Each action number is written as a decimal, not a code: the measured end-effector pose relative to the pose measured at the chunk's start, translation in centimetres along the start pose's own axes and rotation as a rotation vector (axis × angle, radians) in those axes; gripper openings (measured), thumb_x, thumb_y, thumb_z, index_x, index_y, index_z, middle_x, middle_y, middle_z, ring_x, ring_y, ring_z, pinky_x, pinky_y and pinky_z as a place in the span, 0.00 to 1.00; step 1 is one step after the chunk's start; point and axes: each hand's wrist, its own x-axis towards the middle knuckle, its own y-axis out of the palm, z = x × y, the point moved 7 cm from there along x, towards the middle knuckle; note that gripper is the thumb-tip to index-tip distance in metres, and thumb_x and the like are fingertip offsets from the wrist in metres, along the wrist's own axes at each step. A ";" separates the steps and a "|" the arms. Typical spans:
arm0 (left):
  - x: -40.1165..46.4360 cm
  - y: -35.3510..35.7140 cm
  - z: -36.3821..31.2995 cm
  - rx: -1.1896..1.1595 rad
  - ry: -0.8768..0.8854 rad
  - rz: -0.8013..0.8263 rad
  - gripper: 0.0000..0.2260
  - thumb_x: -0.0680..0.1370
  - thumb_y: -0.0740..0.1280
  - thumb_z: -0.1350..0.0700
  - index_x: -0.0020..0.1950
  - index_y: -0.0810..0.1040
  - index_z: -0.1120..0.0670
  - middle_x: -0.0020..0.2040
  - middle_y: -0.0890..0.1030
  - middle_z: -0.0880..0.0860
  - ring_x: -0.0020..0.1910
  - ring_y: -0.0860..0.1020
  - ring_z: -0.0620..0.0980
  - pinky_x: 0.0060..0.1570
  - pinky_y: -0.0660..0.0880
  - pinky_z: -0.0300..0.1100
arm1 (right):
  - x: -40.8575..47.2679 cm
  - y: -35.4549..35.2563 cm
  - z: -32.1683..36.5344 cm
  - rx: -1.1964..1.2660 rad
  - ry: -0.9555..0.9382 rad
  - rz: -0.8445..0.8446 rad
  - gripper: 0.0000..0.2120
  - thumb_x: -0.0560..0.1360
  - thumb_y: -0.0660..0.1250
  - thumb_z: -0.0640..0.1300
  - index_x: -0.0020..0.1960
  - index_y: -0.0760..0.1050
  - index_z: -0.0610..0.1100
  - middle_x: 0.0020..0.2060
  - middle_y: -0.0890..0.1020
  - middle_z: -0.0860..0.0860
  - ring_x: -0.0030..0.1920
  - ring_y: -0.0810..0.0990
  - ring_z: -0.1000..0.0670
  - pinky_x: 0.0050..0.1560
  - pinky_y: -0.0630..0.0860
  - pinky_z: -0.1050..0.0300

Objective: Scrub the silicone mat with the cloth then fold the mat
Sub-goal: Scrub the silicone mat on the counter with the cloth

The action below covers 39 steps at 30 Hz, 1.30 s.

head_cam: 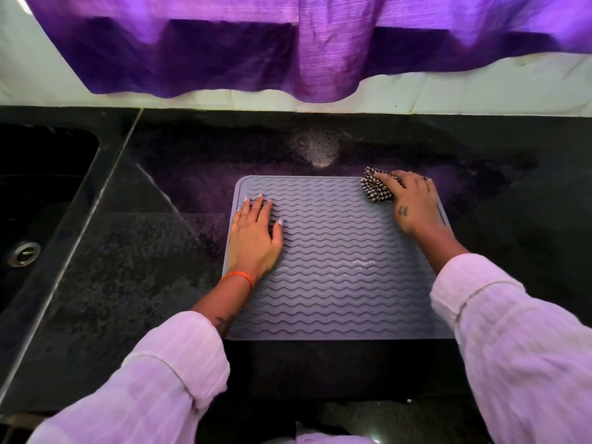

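A grey silicone mat (336,261) with wavy ridges lies flat on the dark countertop. My left hand (254,233) rests flat on the mat's left part, fingers straight and spread. At the mat's far right corner my right hand (413,203) presses a bunched black-and-white checked cloth (376,187) down onto the mat, fingers curved over it. A small wet streak shows near the mat's middle right.
The black stone countertop (128,251) runs left to a dark sink (38,187) with a metal drain (24,253). A purple curtain (288,43) hangs over the white back wall. The counter's front edge lies just below the mat.
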 end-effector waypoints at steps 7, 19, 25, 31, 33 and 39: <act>0.0 -0.1 -0.1 0.004 -0.001 -0.003 0.23 0.81 0.55 0.48 0.76 0.61 0.54 0.77 0.58 0.52 0.77 0.52 0.52 0.75 0.45 0.44 | 1.7 -2.4 -1.1 0.116 0.042 0.102 0.29 0.72 0.59 0.35 0.68 0.68 0.59 0.65 0.72 0.49 0.64 0.69 0.42 0.62 0.64 0.41; 0.1 0.1 0.1 0.009 0.009 -0.011 0.23 0.81 0.54 0.47 0.75 0.62 0.53 0.76 0.60 0.52 0.76 0.53 0.52 0.75 0.47 0.46 | -3.1 -2.4 0.5 0.208 0.054 0.046 0.31 0.71 0.58 0.33 0.68 0.67 0.59 0.64 0.72 0.48 0.65 0.68 0.41 0.62 0.68 0.40; 0.0 0.0 0.0 0.005 0.014 -0.010 0.23 0.81 0.54 0.47 0.75 0.62 0.53 0.76 0.60 0.52 0.76 0.53 0.52 0.75 0.47 0.46 | -4.1 -1.1 2.5 0.128 0.013 0.191 0.30 0.72 0.60 0.37 0.70 0.63 0.59 0.69 0.66 0.51 0.69 0.61 0.44 0.68 0.57 0.40; 0.1 0.2 0.2 0.014 0.017 -0.022 0.23 0.81 0.55 0.47 0.74 0.63 0.54 0.76 0.61 0.53 0.76 0.54 0.53 0.75 0.48 0.47 | -8.6 -2.1 2.4 0.127 0.124 0.079 0.32 0.70 0.61 0.35 0.69 0.65 0.60 0.67 0.69 0.51 0.68 0.64 0.45 0.67 0.60 0.43; 0.2 0.2 0.2 0.018 0.018 -0.020 0.23 0.81 0.55 0.47 0.74 0.63 0.54 0.76 0.61 0.53 0.76 0.54 0.53 0.75 0.49 0.47 | -9.9 -1.2 3.0 0.096 0.138 0.080 0.34 0.70 0.62 0.36 0.70 0.63 0.60 0.70 0.65 0.52 0.71 0.58 0.47 0.70 0.53 0.41; 0.0 0.0 0.1 0.001 0.018 -0.022 0.23 0.81 0.55 0.48 0.74 0.63 0.54 0.76 0.61 0.54 0.76 0.54 0.53 0.75 0.48 0.47 | -7.8 -3.7 1.8 0.331 0.085 0.110 0.30 0.68 0.59 0.33 0.66 0.71 0.56 0.61 0.75 0.49 0.62 0.70 0.43 0.61 0.69 0.43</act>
